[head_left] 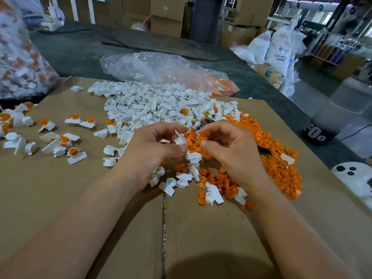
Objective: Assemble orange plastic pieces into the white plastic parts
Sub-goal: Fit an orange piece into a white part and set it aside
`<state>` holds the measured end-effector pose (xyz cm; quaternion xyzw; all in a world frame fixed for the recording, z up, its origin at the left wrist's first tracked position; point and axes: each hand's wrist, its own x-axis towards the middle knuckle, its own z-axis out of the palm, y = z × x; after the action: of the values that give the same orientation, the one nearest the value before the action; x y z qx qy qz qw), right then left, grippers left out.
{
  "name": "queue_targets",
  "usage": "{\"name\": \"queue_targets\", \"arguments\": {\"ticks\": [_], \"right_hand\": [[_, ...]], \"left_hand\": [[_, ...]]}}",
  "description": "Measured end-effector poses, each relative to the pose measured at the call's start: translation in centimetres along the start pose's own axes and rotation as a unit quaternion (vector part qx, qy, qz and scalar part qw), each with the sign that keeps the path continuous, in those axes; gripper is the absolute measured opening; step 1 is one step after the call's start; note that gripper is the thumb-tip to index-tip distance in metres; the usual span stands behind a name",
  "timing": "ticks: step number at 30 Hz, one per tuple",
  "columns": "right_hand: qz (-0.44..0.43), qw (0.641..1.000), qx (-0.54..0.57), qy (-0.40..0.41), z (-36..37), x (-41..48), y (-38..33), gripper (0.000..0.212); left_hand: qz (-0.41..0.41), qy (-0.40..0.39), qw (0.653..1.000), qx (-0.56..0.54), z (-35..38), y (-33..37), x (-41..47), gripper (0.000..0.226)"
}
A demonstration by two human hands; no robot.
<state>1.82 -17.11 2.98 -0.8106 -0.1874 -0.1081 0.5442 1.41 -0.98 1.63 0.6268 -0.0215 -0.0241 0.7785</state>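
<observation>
Here, I have the left hand pinching a white part and the right hand pinching an orange piece just beside it, a few finished assemblies on the surface at left, the white heap and orange heap mostly unassembled.

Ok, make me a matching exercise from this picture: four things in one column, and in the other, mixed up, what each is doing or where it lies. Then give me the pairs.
Column one
1. left hand
2. right hand
3. clear plastic bag
4. assembled pieces

Column two
A. lies beyond the white pile
B. pinches an orange piece
C. scattered on the cardboard, off to the left
D. holds a white part

Pairs: 1-D, 2-B, 3-A, 4-C
</observation>
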Motion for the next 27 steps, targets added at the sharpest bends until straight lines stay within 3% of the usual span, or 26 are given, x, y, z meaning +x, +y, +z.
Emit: {"name": "queue_targets", "arguments": {"ticks": [6,11,18,23,27], "right_hand": [[0.001,1.000,0.021,-0.002,0.3,0.0,-0.1,0.030],[-0.012,0.999,0.042,0.010,0.2,-0.1,-0.1,0.020],[-0.029,0.998,0.048,0.021,0.6,0.0,0.3,0.023],[-0.020,1.000,0.022,0.011,1.2,-0.1,0.5,0.025],[-0.039,0.997,-0.048,0.056,1.4,-0.2,0.5,0.017]], "left_hand": [[-0.006,-0.007,0.999,-0.047,0.4,0.3,0.1,0.024],[0.005,0.005,1.000,-0.022,0.4,0.2,-0.2,0.017],[0.060,0.061,0.991,0.101,0.5,-0.1,-0.2,0.044],[0.095,0.066,0.978,0.174,0.8,-0.1,-0.5,0.037],[0.119,0.074,0.975,0.172,1.1,0.0,-0.6,0.039]]}}
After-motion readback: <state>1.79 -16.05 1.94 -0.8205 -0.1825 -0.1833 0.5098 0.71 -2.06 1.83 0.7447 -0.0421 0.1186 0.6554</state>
